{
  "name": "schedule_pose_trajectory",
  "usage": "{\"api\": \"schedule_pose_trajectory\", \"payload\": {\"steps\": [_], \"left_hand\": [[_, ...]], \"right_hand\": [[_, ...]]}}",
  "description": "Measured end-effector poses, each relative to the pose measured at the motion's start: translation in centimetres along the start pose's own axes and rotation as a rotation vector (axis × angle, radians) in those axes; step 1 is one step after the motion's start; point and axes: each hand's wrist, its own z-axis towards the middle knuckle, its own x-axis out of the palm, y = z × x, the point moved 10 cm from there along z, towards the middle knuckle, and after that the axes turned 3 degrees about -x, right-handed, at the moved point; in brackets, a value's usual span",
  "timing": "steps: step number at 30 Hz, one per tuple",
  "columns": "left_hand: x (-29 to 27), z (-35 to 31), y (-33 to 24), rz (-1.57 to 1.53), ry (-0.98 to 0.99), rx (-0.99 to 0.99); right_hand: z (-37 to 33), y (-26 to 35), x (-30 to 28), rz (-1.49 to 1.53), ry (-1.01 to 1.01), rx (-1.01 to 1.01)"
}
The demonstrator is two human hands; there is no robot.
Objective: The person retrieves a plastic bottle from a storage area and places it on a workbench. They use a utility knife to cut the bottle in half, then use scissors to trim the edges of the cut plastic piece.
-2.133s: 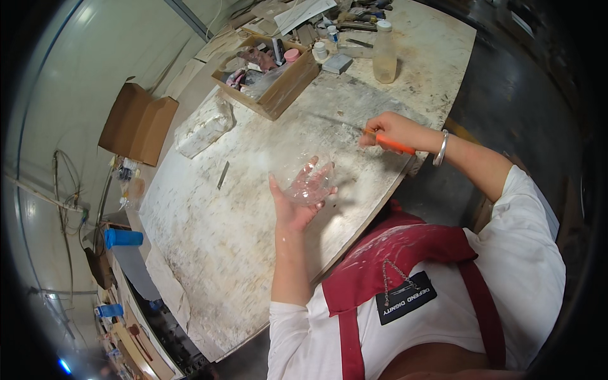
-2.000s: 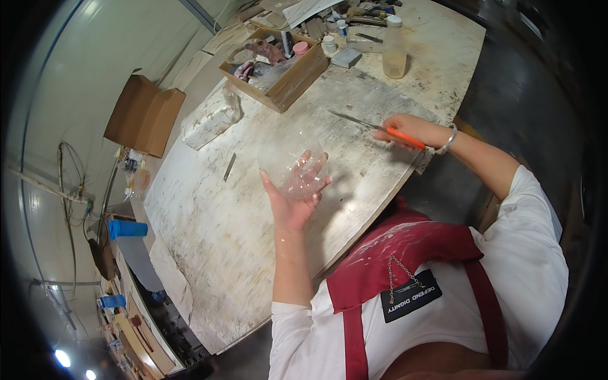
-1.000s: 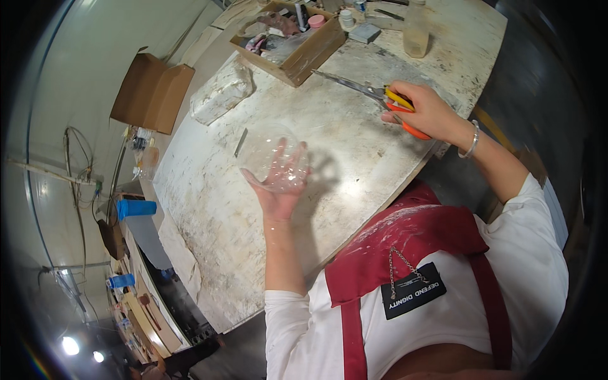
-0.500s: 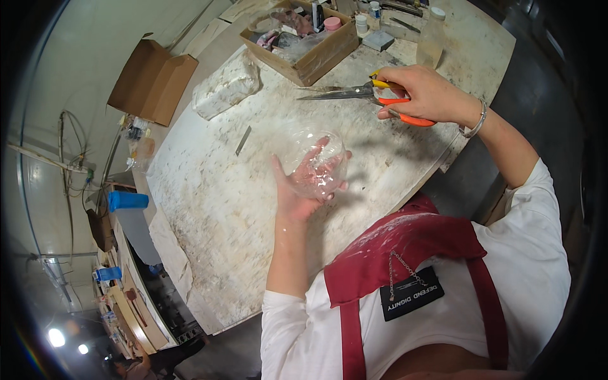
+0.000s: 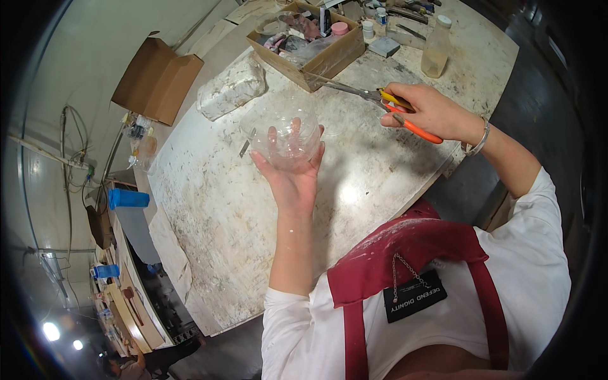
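Observation:
In my left hand [image 5: 292, 180] is a clear plastic bowl [image 5: 285, 130], with the thumb and fingers wrapped about its sides; the fingers show through its wall. Above the table to the right, my right hand [image 5: 434, 111] grips a pair of scissors [image 5: 405, 120] with orange and yellow handles. Its dark blades point left toward the cardboard box and look slightly parted, apart from the bowl. A thin grey metal strip [image 5: 244, 149] lies on the table just left of the bowl.
A cardboard box [image 5: 329, 66] of mixed items stands at the back, beside a white wrapped block [image 5: 231, 87]. A clear bottle [image 5: 437, 47], a grey slab [image 5: 384, 46] and small jars sit at back right. An open brown carton [image 5: 155, 82] is at far left.
My left hand has moved left and a little upward with the bowl and turned it more upright. The scissors have tilted, their handles shifting lower and to the right, still in my right hand.

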Motion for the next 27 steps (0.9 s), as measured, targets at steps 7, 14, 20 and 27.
{"api": "schedule_pose_trajectory", "payload": {"steps": [7, 14, 20, 27], "left_hand": [[1.0, -0.8, -1.6, 0.148, 0.016, 0.174], [3.2, -2.6, -3.8, 0.543, 0.007, 0.534], [2.1, -2.3, -3.6, 0.413, 0.003, 0.539], [2.9, -3.0, -1.1, 0.552, 0.036, 0.569]], "right_hand": [[0.5, 1.0, -0.6, -0.091, 0.010, -0.017], [0.1, 0.8, 0.6, -0.073, 0.061, -0.031], [-0.5, 0.4, 1.8, 0.123, -0.019, -0.030], [0.5, 0.3, 6.1, 1.128, -0.119, 0.189]]}}
